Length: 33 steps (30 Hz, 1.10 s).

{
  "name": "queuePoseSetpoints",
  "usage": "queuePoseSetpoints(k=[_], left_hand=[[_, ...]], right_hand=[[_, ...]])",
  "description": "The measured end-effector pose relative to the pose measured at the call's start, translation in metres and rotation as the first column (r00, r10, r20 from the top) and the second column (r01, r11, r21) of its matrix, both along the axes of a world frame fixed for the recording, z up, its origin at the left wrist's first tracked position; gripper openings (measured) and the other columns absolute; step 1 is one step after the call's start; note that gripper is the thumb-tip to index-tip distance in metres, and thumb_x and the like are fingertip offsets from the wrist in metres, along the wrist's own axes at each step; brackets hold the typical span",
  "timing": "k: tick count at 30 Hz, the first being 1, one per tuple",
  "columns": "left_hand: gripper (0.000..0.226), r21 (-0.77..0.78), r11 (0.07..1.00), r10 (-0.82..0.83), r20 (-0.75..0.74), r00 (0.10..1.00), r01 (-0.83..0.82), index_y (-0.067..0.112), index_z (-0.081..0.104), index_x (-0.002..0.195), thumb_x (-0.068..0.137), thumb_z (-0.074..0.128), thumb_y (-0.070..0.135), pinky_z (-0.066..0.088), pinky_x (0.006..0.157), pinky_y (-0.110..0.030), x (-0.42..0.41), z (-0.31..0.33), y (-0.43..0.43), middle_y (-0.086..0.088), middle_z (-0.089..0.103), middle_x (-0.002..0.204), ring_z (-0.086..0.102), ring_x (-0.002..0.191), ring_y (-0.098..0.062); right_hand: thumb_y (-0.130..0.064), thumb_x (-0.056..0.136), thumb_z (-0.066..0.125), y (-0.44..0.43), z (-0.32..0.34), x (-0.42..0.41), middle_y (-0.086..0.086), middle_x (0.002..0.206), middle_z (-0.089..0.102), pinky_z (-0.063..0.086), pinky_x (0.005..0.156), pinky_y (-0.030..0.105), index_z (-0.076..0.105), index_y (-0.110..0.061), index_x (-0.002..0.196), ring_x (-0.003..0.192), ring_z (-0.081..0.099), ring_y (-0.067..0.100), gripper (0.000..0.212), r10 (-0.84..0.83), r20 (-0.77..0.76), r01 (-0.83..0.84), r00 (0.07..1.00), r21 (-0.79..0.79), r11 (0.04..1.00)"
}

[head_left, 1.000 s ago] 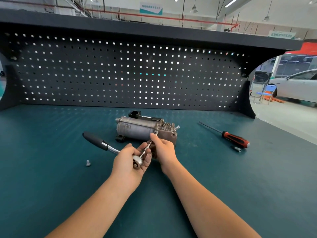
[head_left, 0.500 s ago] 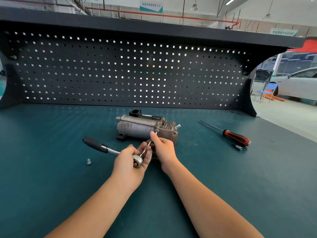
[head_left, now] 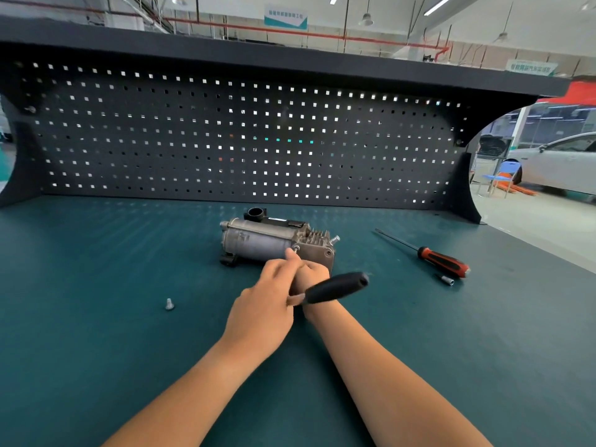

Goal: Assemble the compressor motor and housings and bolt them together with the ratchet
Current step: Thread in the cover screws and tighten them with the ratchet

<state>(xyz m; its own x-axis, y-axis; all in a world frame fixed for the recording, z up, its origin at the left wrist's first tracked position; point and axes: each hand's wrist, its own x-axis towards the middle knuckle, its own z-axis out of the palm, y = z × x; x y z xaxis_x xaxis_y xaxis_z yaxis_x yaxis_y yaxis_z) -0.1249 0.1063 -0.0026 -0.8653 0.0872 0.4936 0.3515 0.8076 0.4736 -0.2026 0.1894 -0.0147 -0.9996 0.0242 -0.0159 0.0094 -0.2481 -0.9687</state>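
The grey compressor (head_left: 258, 241) lies on its side on the green bench, its finned housing at the right end. My left hand (head_left: 263, 306) is closed over the head of the ratchet. The ratchet's black handle (head_left: 335, 288) sticks out to the right, over my right wrist. My right hand (head_left: 312, 273) sits behind it against the housing, and its fingertips pinch the ratchet's extension at a bolt (head_left: 295, 249) on the housing's front face. The ratchet's head and most of the extension are hidden by my hands.
A loose bolt (head_left: 169, 304) stands on the bench (head_left: 96, 333) left of my hands. A red-and-black screwdriver (head_left: 442, 262) and a small socket (head_left: 447, 280) lie to the right. A black pegboard (head_left: 225, 140) closes off the back.
The ratchet handle has swung from pointing left to pointing right, over my right wrist. My left hand has turned over with it. The compressor and my right hand have stayed in place.
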Motion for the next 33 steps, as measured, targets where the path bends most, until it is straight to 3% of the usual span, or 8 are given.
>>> queuePoseSetpoints(k=[2, 5, 9, 15, 20, 25, 29, 33], left_hand=[[0.052, 0.404, 0.912, -0.106, 0.056, 0.993, 0.074, 0.049, 0.043, 0.111, 0.091, 0.043, 0.001, 0.048, 0.081, -0.03, 0.0, 0.005, 0.004, 0.012, 0.048, 0.124, 0.057, 0.095, -0.013], [0.033, 0.975, 0.186, -0.294, 0.173, 0.94, -0.121, 0.031, 0.05, 0.098, 0.094, 0.044, -0.001, 0.054, 0.051, -0.021, 0.002, 0.016, 0.011, -0.002, 0.063, 0.096, 0.064, 0.06, -0.016], [0.016, 0.837, -0.455, -0.374, 0.129, 0.918, -0.303, 0.004, 0.043, 0.079, 0.094, 0.04, 0.001, 0.051, 0.038, -0.025, 0.001, 0.02, 0.001, -0.019, 0.058, 0.074, 0.064, 0.043, -0.019], [0.022, 0.979, -0.091, -0.309, 0.145, 0.94, -0.181, 0.011, 0.054, 0.09, 0.086, 0.052, -0.011, 0.051, 0.042, -0.019, -0.003, 0.019, 0.001, -0.007, 0.068, 0.067, 0.063, 0.046, -0.012], [0.044, 0.283, 0.959, -0.041, 0.076, 0.996, 0.018, 0.039, 0.048, 0.111, 0.087, 0.052, 0.003, 0.047, 0.083, -0.033, 0.0, 0.0, 0.006, 0.015, 0.031, 0.134, 0.059, 0.091, -0.019], [0.061, -0.097, 0.993, 0.056, -0.046, 0.997, -0.06, 0.041, 0.027, 0.135, 0.088, 0.048, 0.009, 0.041, 0.063, -0.028, -0.002, -0.005, -0.005, 0.017, 0.007, 0.143, 0.053, 0.072, -0.018], [0.055, 0.259, 0.964, -0.088, 0.071, 0.994, 0.067, 0.047, 0.037, 0.125, 0.089, 0.049, 0.006, 0.041, 0.078, -0.025, -0.002, -0.002, -0.002, 0.017, 0.033, 0.134, 0.056, 0.093, -0.008], [0.034, 0.946, 0.313, -0.31, 0.189, 0.932, -0.087, 0.031, 0.051, 0.107, 0.092, 0.051, 0.001, 0.054, 0.053, -0.019, 0.0, 0.013, 0.01, 0.006, 0.066, 0.092, 0.064, 0.058, -0.012]], right_hand=[[-0.018, 0.092, 0.056, 0.001, 0.002, -0.001, 0.008, 0.063, 0.058, 0.039, 0.048, 0.024, 0.058, -0.007, 0.066, 0.052, 0.052, 0.016, 0.028, 0.008, 0.047, -0.006, 0.999, -0.044, 0.999], [-0.022, 0.09, 0.06, 0.004, 0.003, -0.002, 0.004, 0.057, 0.064, 0.045, 0.052, 0.025, 0.062, -0.007, 0.066, 0.049, 0.056, 0.015, 0.028, 0.054, 0.069, -0.048, 0.996, -0.085, 0.995], [-0.026, 0.091, 0.059, 0.001, 0.003, -0.005, 0.004, 0.063, 0.065, 0.041, 0.066, 0.03, 0.061, -0.009, 0.069, 0.054, 0.057, 0.015, 0.027, 0.087, 0.076, -0.08, 0.993, -0.09, 0.993], [-0.031, 0.092, 0.057, 0.005, 0.0, -0.005, 0.003, 0.064, 0.064, 0.044, 0.057, 0.024, 0.065, -0.009, 0.073, 0.048, 0.057, 0.011, 0.031, 0.126, 0.069, -0.12, 0.99, -0.08, 0.99], [-0.023, 0.093, 0.054, 0.007, -0.001, -0.003, 0.006, 0.064, 0.059, 0.043, 0.057, 0.027, 0.06, -0.009, 0.067, 0.055, 0.056, 0.015, 0.03, 0.126, 0.088, -0.119, 0.988, -0.087, 0.989], [-0.031, 0.094, 0.052, 0.004, 0.002, -0.002, 0.009, 0.078, 0.064, 0.048, 0.065, 0.029, 0.066, -0.002, 0.092, 0.07, 0.06, 0.02, 0.033, 0.072, 0.074, -0.07, 0.995, -0.039, 0.997], [-0.029, 0.093, 0.055, 0.001, -0.002, -0.002, 0.006, 0.066, 0.06, 0.045, 0.055, 0.026, 0.062, -0.007, 0.075, 0.058, 0.055, 0.016, 0.029, 0.055, 0.051, -0.056, 0.997, 0.012, 0.998], [-0.028, 0.091, 0.06, 0.005, -0.001, -0.001, 0.002, 0.059, 0.063, 0.044, 0.045, 0.021, 0.064, -0.007, 0.067, 0.048, 0.055, 0.011, 0.032, 0.053, 0.029, -0.054, 0.998, 0.013, 0.998]])
